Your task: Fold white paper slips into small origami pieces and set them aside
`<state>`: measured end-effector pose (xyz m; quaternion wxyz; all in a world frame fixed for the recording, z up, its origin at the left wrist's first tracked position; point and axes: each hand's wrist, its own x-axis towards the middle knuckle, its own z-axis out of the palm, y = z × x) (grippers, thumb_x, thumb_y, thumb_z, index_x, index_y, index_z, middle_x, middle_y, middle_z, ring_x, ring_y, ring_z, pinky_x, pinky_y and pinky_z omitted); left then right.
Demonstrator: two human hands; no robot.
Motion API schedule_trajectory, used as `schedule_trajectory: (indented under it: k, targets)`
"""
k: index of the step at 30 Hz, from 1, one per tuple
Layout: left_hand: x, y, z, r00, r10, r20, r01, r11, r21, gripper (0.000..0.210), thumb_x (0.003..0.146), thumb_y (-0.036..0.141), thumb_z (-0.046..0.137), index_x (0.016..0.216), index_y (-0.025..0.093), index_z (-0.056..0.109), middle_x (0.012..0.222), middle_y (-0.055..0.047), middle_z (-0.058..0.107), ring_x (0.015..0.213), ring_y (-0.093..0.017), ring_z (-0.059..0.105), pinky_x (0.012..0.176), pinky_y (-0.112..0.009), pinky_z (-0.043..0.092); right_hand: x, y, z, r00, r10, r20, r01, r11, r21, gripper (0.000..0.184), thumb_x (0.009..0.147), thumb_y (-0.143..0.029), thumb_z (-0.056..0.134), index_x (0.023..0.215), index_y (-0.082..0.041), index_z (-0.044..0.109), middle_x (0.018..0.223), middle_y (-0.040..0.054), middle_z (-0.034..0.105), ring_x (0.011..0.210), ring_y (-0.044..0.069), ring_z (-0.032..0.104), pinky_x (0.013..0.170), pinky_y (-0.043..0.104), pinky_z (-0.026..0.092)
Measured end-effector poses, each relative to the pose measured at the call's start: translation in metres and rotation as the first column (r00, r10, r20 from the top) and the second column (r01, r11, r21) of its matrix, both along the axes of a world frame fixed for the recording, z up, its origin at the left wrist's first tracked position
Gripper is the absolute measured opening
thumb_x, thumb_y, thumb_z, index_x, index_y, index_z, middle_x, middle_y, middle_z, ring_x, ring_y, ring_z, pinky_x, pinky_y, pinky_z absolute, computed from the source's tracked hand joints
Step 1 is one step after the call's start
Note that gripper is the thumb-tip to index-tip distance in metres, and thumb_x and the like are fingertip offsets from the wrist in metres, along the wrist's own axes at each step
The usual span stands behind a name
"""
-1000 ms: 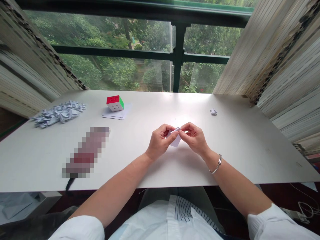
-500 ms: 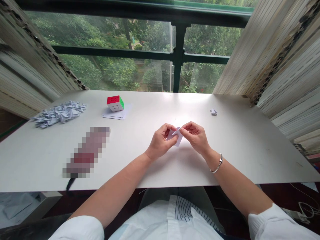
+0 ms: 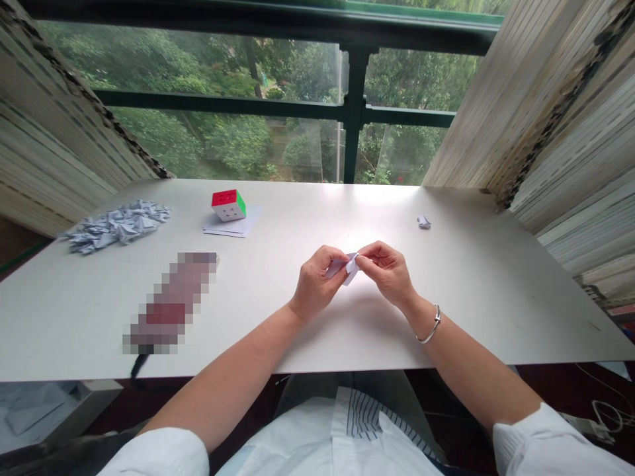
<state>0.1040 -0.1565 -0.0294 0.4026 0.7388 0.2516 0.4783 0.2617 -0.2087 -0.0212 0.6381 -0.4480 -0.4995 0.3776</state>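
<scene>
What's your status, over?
Left hand and right hand pinching small folded white paper. Paper partly hidden by fingers. Red-white-green puzzle cube away from both hands.

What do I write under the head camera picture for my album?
Hands pinching folded paper over a table by a window.

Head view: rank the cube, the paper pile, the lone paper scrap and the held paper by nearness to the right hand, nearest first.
1. Held paper: pinched in the right hand.
2. Lone paper scrap: beyond the hand, to its right.
3. Cube: to the left, on paper sheets.
4. Paper pile: far left.
</scene>
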Motion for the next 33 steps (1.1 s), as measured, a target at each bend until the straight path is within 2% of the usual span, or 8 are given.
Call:
schedule_trajectory:
  k: [3,6,10,13,21,27,30,33]
  targets:
    - [-0.0013,-0.0017,0.0014,0.998,0.064,-0.019,-0.062,0.992,0.107,0.008,0.086,0.03,0.064,0.088,0.022,0.063,0.088,-0.003,0.066,0.079,-0.015,0.063,0.072,-0.028,0.051,-0.0001,-0.0005,0.0006,1.0,-0.008,0.011,0.007,0.999,0.034,0.028,0.075,-0.046,0.075,0.077,-0.021,0.062,0.074,0.0003,0.063,0.068,0.014,0.058,0.062,0.03,0.05]
    - [-0.0032,-0.0015,0.0018,0.998,0.068,-0.002,-0.066,0.976,0.21,0.007,0.087,0.025,0.063,0.094,0.022,0.062,0.097,-0.005,0.067,0.088,-0.016,0.065,0.074,-0.028,0.053,0.0006,-0.0007,-0.0001,1.0,0.014,0.02,-0.016,0.997,0.073,0.022,0.077,-0.042,0.074,0.079,-0.022,0.064,0.077,0.0009,0.064,0.072,0.015,0.059,0.064,0.031,0.051]
    - [-0.0054,0.0021,0.0011,0.998,0.064,0.009,-0.062,0.907,0.417,0.019,0.084,0.017,0.066,0.102,0.022,0.06,0.102,-0.006,0.067,0.094,-0.017,0.066,0.077,-0.029,0.055,0.0011,-0.0005,-0.0033,0.998,0.045,0.045,-0.05,0.992,0.117,0.015,0.08,-0.036,0.073,0.08,-0.023,0.066,0.081,0.0017,0.065,0.078,0.016,0.061,0.068,0.031,0.053]
    - [-0.0066,0.0055,-0.0001,0.996,0.083,0.021,-0.082,0.86,0.503,0.022,0.083,0.014,0.067,0.102,0.022,0.06,0.098,-0.005,0.067,0.092,-0.016,0.066,0.074,-0.027,0.056,0.0005,-0.0009,-0.0054,0.996,0.07,0.047,-0.076,0.986,0.151,0.009,0.081,-0.031,0.072,0.081,-0.023,0.067,0.083,0.0016,0.065,0.081,0.016,0.062,0.071,0.031,0.053]
    - [-0.0083,0.0042,-0.0016,0.997,0.053,0.048,-0.071,0.848,0.525,0.023,0.081,0.01,0.068,0.099,0.021,0.06,0.093,-0.004,0.067,0.084,-0.014,0.065,0.067,-0.023,0.054,-0.0024,-0.0026,-0.0055,0.995,0.077,0.056,-0.084,0.985,0.149,0.007,0.082,-0.029,0.072,0.081,-0.023,0.067,0.082,0.0011,0.066,0.078,0.015,0.062,0.07,0.03,0.053]
    - [-0.0061,0.001,-0.0007,0.997,0.034,0.067,-0.06,0.896,0.44,0.019,0.081,0.011,0.066,0.097,0.021,0.062,0.089,-0.003,0.065,0.073,-0.011,0.062,0.059,-0.02,0.048,-0.0025,-0.002,-0.0071,0.998,0.053,0.041,-0.059,0.989,0.138,0.009,0.082,-0.029,0.072,0.08,-0.022,0.066,0.078,0.0005,0.064,0.074,0.014,0.06,0.067,0.029,0.051]
    - [-0.0053,0.0001,0.001,0.998,-0.004,0.057,-0.019,0.919,0.393,0.018,0.082,0.009,0.064,0.096,0.02,0.064,0.087,-0.003,0.065,0.073,-0.011,0.062,0.059,-0.021,0.047,-0.0025,-0.0023,-0.0061,0.999,0.039,0.037,-0.044,0.99,0.132,0.011,0.081,-0.03,0.072,0.079,-0.022,0.065,0.077,0.0004,0.064,0.074,0.014,0.06,0.066,0.028,0.051]
    - [-0.0046,-0.0019,0.0029,0.999,0.011,0.037,-0.023,0.944,0.33,0.017,0.082,0.01,0.061,0.096,0.02,0.065,0.085,-0.003,0.065,0.073,-0.012,0.062,0.063,-0.023,0.049,-0.0026,-0.0026,-0.0047,0.999,0.015,0.04,-0.02,0.993,0.115,0.012,0.081,-0.031,0.072,0.078,-0.022,0.065,0.077,0.0001,0.063,0.072,0.014,0.059,0.067,0.028,0.051]
